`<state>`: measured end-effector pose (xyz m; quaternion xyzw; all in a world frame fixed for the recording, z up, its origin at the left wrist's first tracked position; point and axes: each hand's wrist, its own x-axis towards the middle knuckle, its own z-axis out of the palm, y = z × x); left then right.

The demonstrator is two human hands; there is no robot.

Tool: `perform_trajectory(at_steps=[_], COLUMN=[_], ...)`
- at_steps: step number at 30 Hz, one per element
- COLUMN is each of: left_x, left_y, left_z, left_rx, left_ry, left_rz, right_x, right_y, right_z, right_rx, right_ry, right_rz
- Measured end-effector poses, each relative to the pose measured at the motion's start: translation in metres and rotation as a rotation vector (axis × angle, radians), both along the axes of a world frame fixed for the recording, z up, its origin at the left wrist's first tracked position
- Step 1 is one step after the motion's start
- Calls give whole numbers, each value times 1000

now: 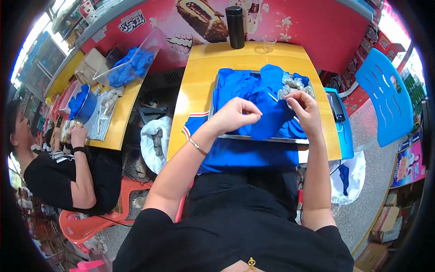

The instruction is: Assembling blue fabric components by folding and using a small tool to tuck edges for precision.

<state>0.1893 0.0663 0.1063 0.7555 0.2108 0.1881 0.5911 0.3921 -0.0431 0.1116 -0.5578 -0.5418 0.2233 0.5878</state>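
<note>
Over a metal tray [267, 138] heaped with blue fabric pieces [233, 86], my left hand [235, 116] is closed, thumb and forefinger pinched together. My right hand [306, 111] is also pinched closed, at the tray's right side. Between the two sets of fingertips lies a darker blue fabric piece [272, 121]; whether either hand grips it I cannot tell, since anything in the pinches is too small to see. Just beyond my right fingertips sits a pile of small beige-grey pieces [295, 84]. Blue cloth with a striped edge [195, 124] hangs over the table's near edge.
The yellow table [199, 68] also bears a black bottle [235, 27] and a clear cup [269, 44]. White bags [156, 145] stand on the floor at both sides. A blue chair [385, 90] is at right. A co-worker [59, 172] sits left, by a blue bucket [84, 104].
</note>
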Motion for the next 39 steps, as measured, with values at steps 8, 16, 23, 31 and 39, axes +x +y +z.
perform_trajectory(at_steps=[8, 16, 23, 31, 39], left_x=[1, 16, 26, 27, 32], left_y=[7, 7, 10, 8, 0], left_z=[1, -5, -11, -17, -18], left_rx=[-369, -658, -576, -531, -418], left_ry=[-7, -163, -118, -125, -67], left_rz=[-23, 38, 18, 119, 190], right_x=[-10, -25, -29, -22, -15], right_y=[12, 18, 25, 29, 27], right_z=[-11, -5, -8, -27, -46], right_rx=[-1, -75, -376, -381, -430], right_ry=[187, -97, 114, 282, 592], right_rz=[1, -187, 87, 131, 227])
